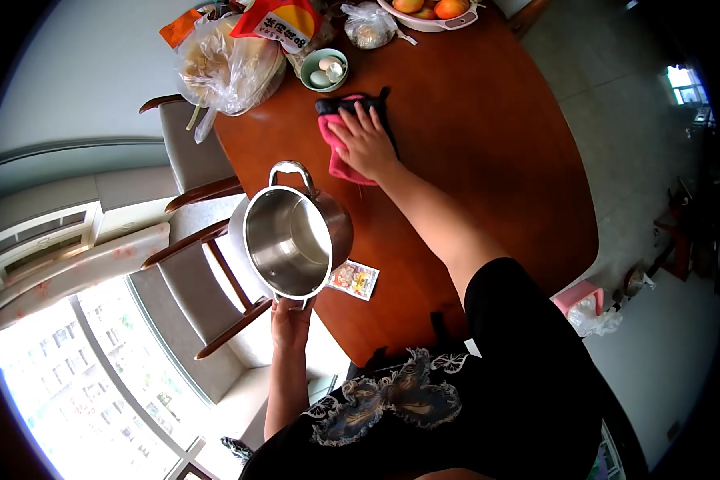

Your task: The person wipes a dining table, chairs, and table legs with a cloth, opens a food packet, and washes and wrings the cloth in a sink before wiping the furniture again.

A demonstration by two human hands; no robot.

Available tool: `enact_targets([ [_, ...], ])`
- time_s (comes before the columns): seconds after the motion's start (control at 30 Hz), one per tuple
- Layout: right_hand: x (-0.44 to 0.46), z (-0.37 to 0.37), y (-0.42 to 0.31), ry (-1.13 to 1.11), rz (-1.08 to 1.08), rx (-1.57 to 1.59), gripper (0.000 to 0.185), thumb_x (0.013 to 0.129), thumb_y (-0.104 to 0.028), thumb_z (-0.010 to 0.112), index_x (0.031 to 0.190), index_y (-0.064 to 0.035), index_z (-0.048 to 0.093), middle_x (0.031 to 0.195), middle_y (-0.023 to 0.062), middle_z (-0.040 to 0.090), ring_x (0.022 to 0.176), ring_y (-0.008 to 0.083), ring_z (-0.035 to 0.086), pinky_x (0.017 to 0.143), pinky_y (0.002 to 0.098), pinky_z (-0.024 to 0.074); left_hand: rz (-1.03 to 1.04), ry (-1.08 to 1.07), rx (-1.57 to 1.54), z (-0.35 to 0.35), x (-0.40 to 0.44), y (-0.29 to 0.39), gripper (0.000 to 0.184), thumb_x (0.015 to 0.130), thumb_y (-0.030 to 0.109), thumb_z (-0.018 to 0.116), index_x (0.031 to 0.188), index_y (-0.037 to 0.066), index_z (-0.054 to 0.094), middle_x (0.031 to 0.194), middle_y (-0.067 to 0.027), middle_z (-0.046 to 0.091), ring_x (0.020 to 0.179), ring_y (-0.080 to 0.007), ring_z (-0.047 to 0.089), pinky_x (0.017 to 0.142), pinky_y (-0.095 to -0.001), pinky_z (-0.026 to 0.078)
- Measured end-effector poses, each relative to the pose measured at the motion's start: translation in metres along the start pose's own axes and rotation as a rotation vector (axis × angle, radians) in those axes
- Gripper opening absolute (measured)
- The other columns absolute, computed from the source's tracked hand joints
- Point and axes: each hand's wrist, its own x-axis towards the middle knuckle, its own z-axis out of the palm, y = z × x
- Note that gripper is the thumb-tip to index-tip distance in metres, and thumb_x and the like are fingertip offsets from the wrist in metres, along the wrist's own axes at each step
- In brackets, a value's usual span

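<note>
My left hand (292, 320) is closed round the near handle of a steel pot (288, 240). The pot is tilted, its empty inside facing me, above the table's left edge. On the wooden table (472, 160), my right hand (366, 142) lies with its fingers spread on a pink and black cloth (342, 166). A small printed packet (354, 280) lies on the table just right of the pot.
At the far side are a green bowl (306, 74) of eggs, a plastic bag (232, 64), a red and yellow packet (280, 26), a small knotted bag (370, 26) and a fruit basket (432, 24). Chairs (200, 292) stand along the left edge.
</note>
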Motion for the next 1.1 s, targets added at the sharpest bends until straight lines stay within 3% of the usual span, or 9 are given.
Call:
enact_targets([
  [0.27,0.047,-0.002,0.040,0.005,0.257,-0.176,0.056,0.089,-0.039,0.068,0.139,-0.0148,0.059,0.150,0.0182,0.049,0.142,0.0473,0.039,0.121,0.0621,0.0220,-0.003,0.041,0.046,0.022,-0.001,-0.005,0.047,0.086,-0.007,0.061,0.132,0.001,0.055,0.128,-0.0162,0.064,0.122,-0.0338,0.063,0.109,-0.0581,0.050],
  [0.43,0.054,-0.007,0.075,-0.041,0.413,-0.275,0.066,0.092,-0.051,0.061,0.146,-0.0132,0.053,0.157,0.0213,0.041,0.145,0.0529,0.031,0.122,0.0644,0.0161,-0.006,-0.031,0.094,0.037,0.002,-0.011,0.045,0.092,-0.002,0.063,0.136,0.001,0.053,0.131,-0.0165,0.063,0.123,-0.0340,0.062,0.112,-0.0589,0.047],
  [0.57,0.038,-0.028,0.117,-0.009,0.513,-0.328,0.067,0.094,-0.053,0.058,0.149,-0.0157,0.051,0.158,0.0223,0.038,0.146,0.0531,0.029,0.121,0.0666,0.0149,0.020,-0.076,0.128,0.063,0.022,-0.020,0.049,0.094,-0.002,0.061,0.142,0.000,0.048,0.139,-0.0181,0.058,0.129,-0.0365,0.057,0.113,-0.0584,0.045],
  [0.73,-0.001,-0.082,0.201,-0.039,0.705,-0.456,0.069,0.098,-0.057,0.051,0.156,-0.0212,0.041,0.162,0.0230,0.031,0.149,0.0537,0.023,0.121,0.0666,0.0135,0.023,-0.165,0.166,0.097,0.077,-0.027,0.045,0.097,0.003,0.062,0.140,-0.003,0.048,0.140,-0.0189,0.056,0.129,-0.0359,0.057,0.112,-0.0582,0.046],
  [0.9,-0.091,-0.148,0.286,-0.079,0.850,-0.601,0.068,0.102,-0.061,0.039,0.160,-0.0260,0.033,0.167,0.0150,0.026,0.153,0.0446,0.022,0.124,0.0606,0.0149,0.030,-0.319,0.199,0.129,0.126,-0.031,0.036,0.102,0.001,0.051,0.138,-0.005,0.049,0.137,-0.0193,0.057,0.128,-0.0337,0.057,0.114,-0.0573,0.045],
  [0.97,-0.129,-0.176,0.282,-0.078,0.887,-0.633,0.067,0.103,-0.059,0.040,0.161,-0.0271,0.032,0.167,0.0109,0.027,0.153,0.0398,0.025,0.124,0.0568,0.0183,0.032,-0.340,0.207,0.150,0.144,-0.036,0.033,0.101,-0.001,0.052,0.134,-0.005,0.053,0.130,-0.0180,0.061,0.123,-0.0326,0.061,0.112,-0.0555,0.048],
  [1.1,-0.194,-0.209,0.257,-0.078,0.913,-0.648,0.064,0.104,-0.057,0.041,0.160,-0.0271,0.034,0.166,0.0096,0.029,0.152,0.0395,0.027,0.124,0.0567,0.0194,0.022,-0.543,0.210,0.163,0.209,-0.051,0.025,0.097,0.001,0.061,0.122,-0.002,0.061,0.118,-0.0141,0.067,0.114,-0.0301,0.066,0.109,-0.0532,0.051],
])
